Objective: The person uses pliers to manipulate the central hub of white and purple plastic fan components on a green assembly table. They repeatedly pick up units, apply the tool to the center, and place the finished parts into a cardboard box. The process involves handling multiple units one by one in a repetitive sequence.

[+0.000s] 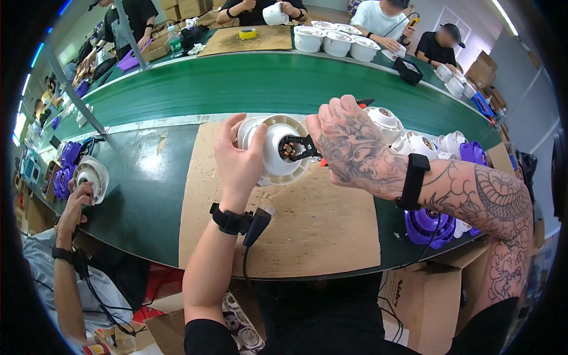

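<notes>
Grips a round white housing (273,141) in the left hand (241,155), with the thumb toward the front and the other fingers curled around the left side. Clenches the right hand (355,139) around a pair of black pliers (307,147) with red at the handles, aiming the nose leftward into the housing's dark centre, at a cluster of copper-coloured bits. Cannot tell from this angle how tightly the jaws close there. Holds the housing above the far part of a cardboard sheet (313,236), just short of a green conveyor belt (236,83); cannot tell about any contact with the sheet. Wears a black wristband on each arm. Has more white units (416,143) to the right, close to purple parts (429,228), and an open carton (429,296) below the table edge at lower right. Has, well to the left on the dark green table (154,168), a co-worker's hand (80,200) at another white piece (93,171), beside a purple stack (64,177). Faces, across the belt, a group of white cups (337,42) and a yellow roll (247,34) on a brown board (275,41).
</notes>
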`<state>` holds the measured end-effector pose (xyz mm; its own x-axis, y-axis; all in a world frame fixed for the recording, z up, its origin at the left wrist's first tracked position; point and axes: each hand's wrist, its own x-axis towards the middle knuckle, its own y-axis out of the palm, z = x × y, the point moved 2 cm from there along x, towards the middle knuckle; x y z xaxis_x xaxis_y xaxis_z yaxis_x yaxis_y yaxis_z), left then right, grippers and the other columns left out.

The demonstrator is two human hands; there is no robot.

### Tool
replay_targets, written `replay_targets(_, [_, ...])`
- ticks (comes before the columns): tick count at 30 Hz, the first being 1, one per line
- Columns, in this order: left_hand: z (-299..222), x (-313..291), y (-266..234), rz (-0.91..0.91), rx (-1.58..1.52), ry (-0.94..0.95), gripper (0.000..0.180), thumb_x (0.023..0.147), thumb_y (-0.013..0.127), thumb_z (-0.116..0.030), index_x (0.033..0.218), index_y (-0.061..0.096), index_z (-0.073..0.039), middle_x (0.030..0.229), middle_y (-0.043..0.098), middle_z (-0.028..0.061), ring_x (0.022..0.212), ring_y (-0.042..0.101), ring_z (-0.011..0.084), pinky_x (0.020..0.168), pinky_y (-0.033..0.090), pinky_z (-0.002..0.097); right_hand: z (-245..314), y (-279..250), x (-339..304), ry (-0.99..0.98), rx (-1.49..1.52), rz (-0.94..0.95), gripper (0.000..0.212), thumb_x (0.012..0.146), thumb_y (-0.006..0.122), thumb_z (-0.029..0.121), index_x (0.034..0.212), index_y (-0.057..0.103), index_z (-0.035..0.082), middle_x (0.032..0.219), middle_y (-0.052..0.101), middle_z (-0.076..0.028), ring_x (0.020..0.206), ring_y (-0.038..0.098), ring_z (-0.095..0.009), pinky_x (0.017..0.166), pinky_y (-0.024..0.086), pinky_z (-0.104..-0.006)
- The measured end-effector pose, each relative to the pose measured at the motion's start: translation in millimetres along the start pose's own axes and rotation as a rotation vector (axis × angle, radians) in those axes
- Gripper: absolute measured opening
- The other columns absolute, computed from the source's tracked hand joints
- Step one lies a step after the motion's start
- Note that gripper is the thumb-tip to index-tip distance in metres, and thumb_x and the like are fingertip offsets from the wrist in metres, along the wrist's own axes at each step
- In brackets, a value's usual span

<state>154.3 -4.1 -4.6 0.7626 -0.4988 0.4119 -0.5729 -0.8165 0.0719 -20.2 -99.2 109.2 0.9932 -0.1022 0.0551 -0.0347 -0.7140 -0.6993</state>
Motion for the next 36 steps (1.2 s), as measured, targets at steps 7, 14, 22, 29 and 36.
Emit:
replay_targets(7, [1, -2, 1, 0.002, 0.089, 0.030, 0.042, 0.094, 0.076, -0.016, 0.126, 0.059, 0.006, 0.107, 0.074, 0.0182, 0.093, 0.071, 0.0174, 0.080, 0.057, 0.0292, 6, 3, 4, 0.021, -0.029, 0.051, 0.044, 0.062, 0.076, 0.027, 0.094, 0.054, 0.006, 0.082, 0.051, -0.005, 0.082, 0.052, -0.020, 0.081, 0.036, -0.0360])
replay_targets(14, [4, -2, -1, -0.001, 0.134, 0.080, 0.041, 0.093, 0.075, -0.013, 0.126, 0.059, 0.005, 0.106, 0.075, 0.0181, 0.093, 0.071, 0.0180, 0.081, 0.057, 0.0305, 7, 9, 5, 0.029, 0.207, 0.113, 0.049, 0.063, 0.078, 0.035, 0.094, 0.059, 0.002, 0.079, 0.059, -0.010, 0.075, 0.060, -0.025, 0.077, 0.042, -0.0397])
replay_targets(22, [-15, -10, -3, -0.103, 0.274, 0.278, 0.042, 0.089, 0.079, -0.009, 0.125, 0.062, 0.003, 0.117, 0.072, 0.0185, 0.102, 0.071, 0.0219, 0.088, 0.057, 0.0345, 8, 50, 1, 0.171, 1.029, 0.107, 0.038, 0.067, 0.069, 0.036, 0.071, 0.067, -0.001, 0.066, 0.059, -0.016, 0.065, 0.060, -0.033, 0.063, 0.046, -0.0434])
replay_targets(29, [-26, -5, -1, -0.071, 0.317, 0.611, 0.054, 0.082, 0.084, -0.011, 0.130, 0.060, -0.002, 0.119, 0.071, 0.0166, 0.104, 0.072, 0.0308, 0.089, 0.057, 0.0401, 31, 71, -10, 0.398, 1.953, 0.750, 0.036, 0.071, 0.071, 0.041, 0.064, 0.057, 0.009, 0.063, 0.049, -0.002, 0.056, 0.046, -0.017, 0.052, 0.031, -0.0356])
replay_targets(36, [-42, -11, 9, 0.084, 0.387, 0.496, 0.058, 0.082, 0.083, -0.013, 0.133, 0.058, 0.001, 0.118, 0.072, 0.0162, 0.100, 0.072, 0.0251, 0.085, 0.058, 0.0356, 33, 66, -25, 0.458, 1.385, 0.518, 0.048, 0.067, 0.072, 0.042, 0.080, 0.066, -0.004, 0.071, 0.065, -0.015, 0.070, 0.065, -0.028, 0.065, 0.050, -0.0403])
